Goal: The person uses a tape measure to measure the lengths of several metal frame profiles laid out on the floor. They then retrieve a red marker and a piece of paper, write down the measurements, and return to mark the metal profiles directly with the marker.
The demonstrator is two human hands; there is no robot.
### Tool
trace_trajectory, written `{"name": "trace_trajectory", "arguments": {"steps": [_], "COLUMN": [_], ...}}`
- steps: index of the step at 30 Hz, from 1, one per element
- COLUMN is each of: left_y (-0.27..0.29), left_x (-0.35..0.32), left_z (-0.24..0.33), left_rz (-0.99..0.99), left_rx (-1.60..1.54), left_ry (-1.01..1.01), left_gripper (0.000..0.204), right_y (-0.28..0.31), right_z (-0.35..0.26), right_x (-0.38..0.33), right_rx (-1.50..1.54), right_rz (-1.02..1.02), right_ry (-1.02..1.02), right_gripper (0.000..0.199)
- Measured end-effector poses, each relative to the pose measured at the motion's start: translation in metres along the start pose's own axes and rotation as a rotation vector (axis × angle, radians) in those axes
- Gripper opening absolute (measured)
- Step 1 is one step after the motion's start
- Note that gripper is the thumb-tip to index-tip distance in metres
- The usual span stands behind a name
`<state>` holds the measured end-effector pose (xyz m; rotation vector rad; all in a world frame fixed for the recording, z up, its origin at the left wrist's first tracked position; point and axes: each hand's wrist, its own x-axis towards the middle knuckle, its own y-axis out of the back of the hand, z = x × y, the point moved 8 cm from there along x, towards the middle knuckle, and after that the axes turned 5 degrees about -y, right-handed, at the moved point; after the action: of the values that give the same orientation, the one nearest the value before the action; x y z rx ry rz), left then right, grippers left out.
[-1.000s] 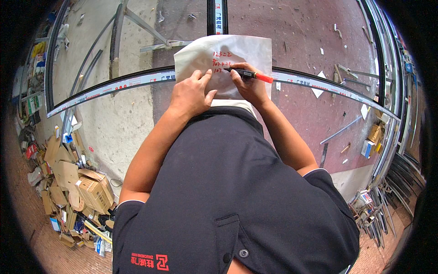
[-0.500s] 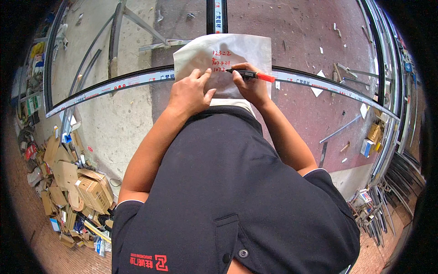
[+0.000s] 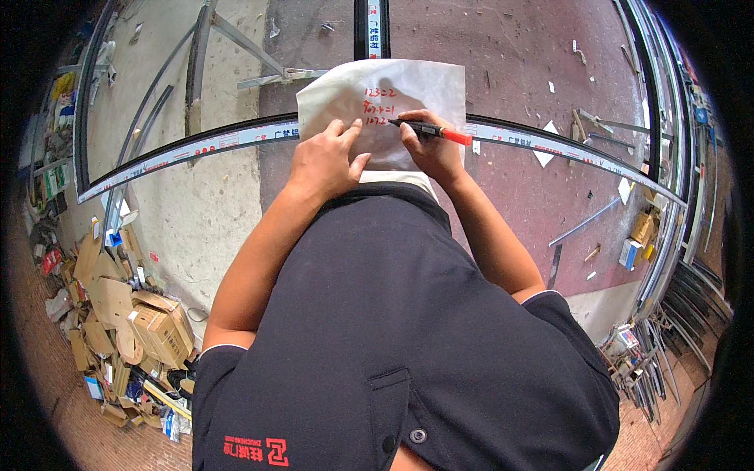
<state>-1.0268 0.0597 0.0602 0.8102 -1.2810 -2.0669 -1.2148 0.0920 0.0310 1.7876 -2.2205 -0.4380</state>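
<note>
A white sheet of paper (image 3: 420, 82) lies across the crossing bars of a dark metal frame (image 3: 212, 143). Several short lines of red handwriting run down its middle. My right hand (image 3: 432, 149) grips a marker pen (image 3: 432, 130) with a black barrel and red end, its tip at the lowest written line. Resting on the sheet's left part, my left hand (image 3: 326, 157) presses it down with the fingers stretched and the thumb apart. Part of the frame's crossing is hidden under the sheet.
Cardboard boxes and scraps (image 3: 161, 330) pile up at the lower left. Long metal profiles (image 3: 667, 259) stand along the right side. A cardboard box (image 3: 642, 228) and a loose strip (image 3: 585, 221) lie on the floor to the right. Offcuts litter the floor beyond the frame.
Almost nothing differs. The pen tip stays at the lowest line, and the view has shifted very slightly; the left hand keeps its place on the paper.
</note>
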Motion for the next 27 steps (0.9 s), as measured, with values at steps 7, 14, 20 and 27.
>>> {"name": "trace_trajectory", "arguments": {"steps": [7, 14, 20, 27], "left_y": [0.0, 0.0, 0.001, 0.0], "left_x": [0.0, 0.001, 0.001, 0.001], "left_z": [0.001, 0.001, 0.002, 0.0], "left_rz": [0.021, 0.016, 0.031, 0.018], "left_rx": [0.003, -0.001, 0.007, -0.003], "left_ry": [-0.009, -0.015, -0.019, -0.009], "left_gripper": [0.058, 0.058, 0.057, 0.057], "right_y": [0.003, 0.006, 0.007, 0.001], "right_z": [0.012, 0.015, 0.003, 0.018], "right_x": [-0.001, -0.003, -0.003, -0.006], "right_rx": [0.032, 0.114, 0.013, 0.194], "right_rz": [0.015, 0.023, 0.006, -0.088], "right_ry": [-0.041, -0.056, -0.01, -0.087], "right_gripper": [0.017, 0.016, 0.018, 0.016]}}
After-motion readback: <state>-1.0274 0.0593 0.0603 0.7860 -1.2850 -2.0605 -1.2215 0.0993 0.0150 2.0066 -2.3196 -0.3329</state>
